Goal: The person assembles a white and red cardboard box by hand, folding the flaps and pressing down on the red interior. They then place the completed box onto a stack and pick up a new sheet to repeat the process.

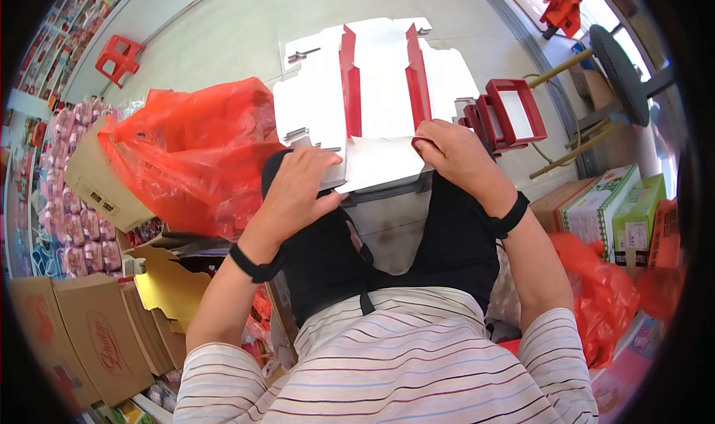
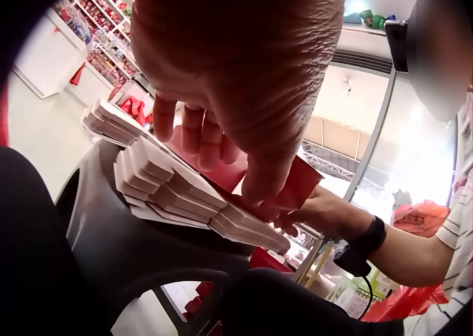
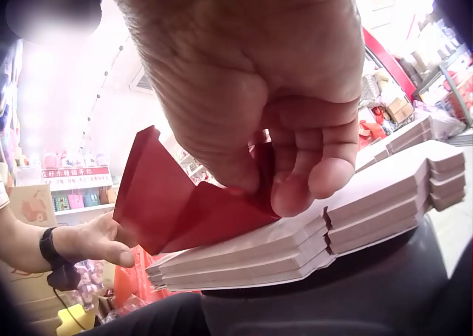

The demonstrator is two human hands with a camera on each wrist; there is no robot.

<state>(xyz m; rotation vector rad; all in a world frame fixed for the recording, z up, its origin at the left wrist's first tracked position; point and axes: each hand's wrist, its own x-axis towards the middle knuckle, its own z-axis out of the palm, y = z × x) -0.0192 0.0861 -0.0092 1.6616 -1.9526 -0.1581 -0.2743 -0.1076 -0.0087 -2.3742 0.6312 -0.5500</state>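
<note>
The top card blank (image 1: 383,74) lay white side up on a stack of card (image 3: 295,244), which sat on a dark stool (image 2: 96,203) before the person's knees; its long axis ran straight away from the body, with two red side walls (image 1: 351,100) standing along that length, roughly parallel and apart from each other. The relation that counted was at the near end; there the end panel (image 1: 383,163) stretched crosswise between the two hands, square to the side walls and tilted up, so that the wrist views caught red outer card while the head view caught the white inner face. The right hand (image 1: 454,156) was the closer one to the join, its thumb and forefinger clamped on red card at the near right corner; from that pinch the blank reached forward and to the left. The left hand (image 1: 298,189) was at the opposite corner, its fingers loosely extended and apart from the thumb, gripping nothing; whether its thumb touched the panel's edge could not be told, as the hand hid much of that spot. Judged from this, the panel was governed from its right corner, the left one being free; red boxes (image 1: 514,115) stood beyond the right hand, beside the stack.
</note>
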